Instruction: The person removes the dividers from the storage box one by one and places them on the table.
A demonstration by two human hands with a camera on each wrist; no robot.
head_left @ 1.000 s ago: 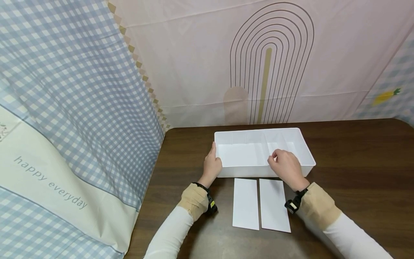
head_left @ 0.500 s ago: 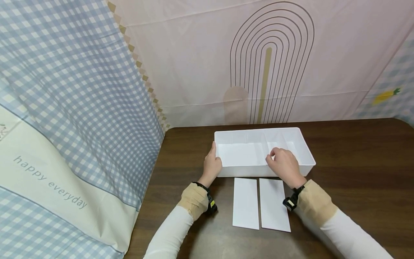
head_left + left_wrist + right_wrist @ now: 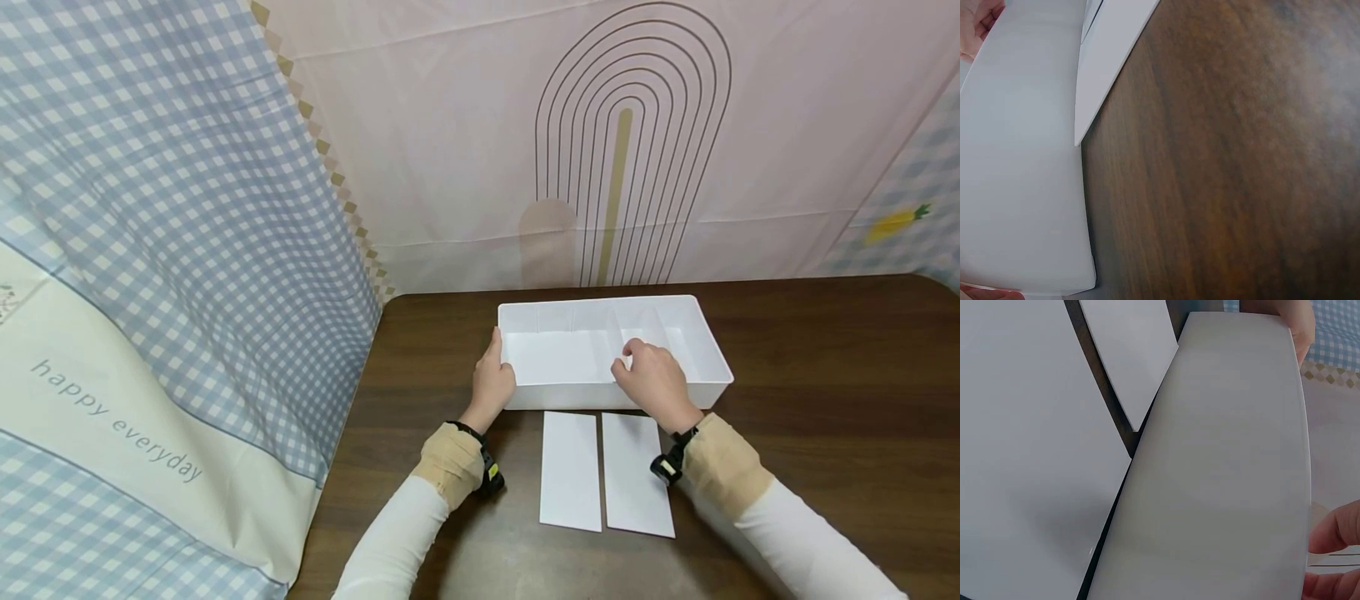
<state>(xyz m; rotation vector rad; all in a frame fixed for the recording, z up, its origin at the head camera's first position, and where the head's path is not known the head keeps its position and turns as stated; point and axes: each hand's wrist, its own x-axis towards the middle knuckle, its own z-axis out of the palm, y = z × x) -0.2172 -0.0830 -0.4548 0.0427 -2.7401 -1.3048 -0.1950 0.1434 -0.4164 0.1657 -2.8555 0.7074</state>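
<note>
A long white box with inner partitions sits near the table's back edge. My left hand holds its near left corner, index finger along the outside of the left wall and thumb near the front rim. My right hand reaches over the front wall with thumb and index finger bent, just beside a thin white divider. In the right wrist view, the front wall covers the fingertips, so whether they pinch the divider is hidden. Two flat white panels lie side by side before the box.
The dark wooden table extends to the right of the box. Behind it hangs a pale curtain with an arch pattern, and a blue checked cloth hangs at the left.
My right hand has shifted slightly left along the box's front wall, its thumb and index finger drawing a little apart. The left hand, box and panels have stayed in place.
</note>
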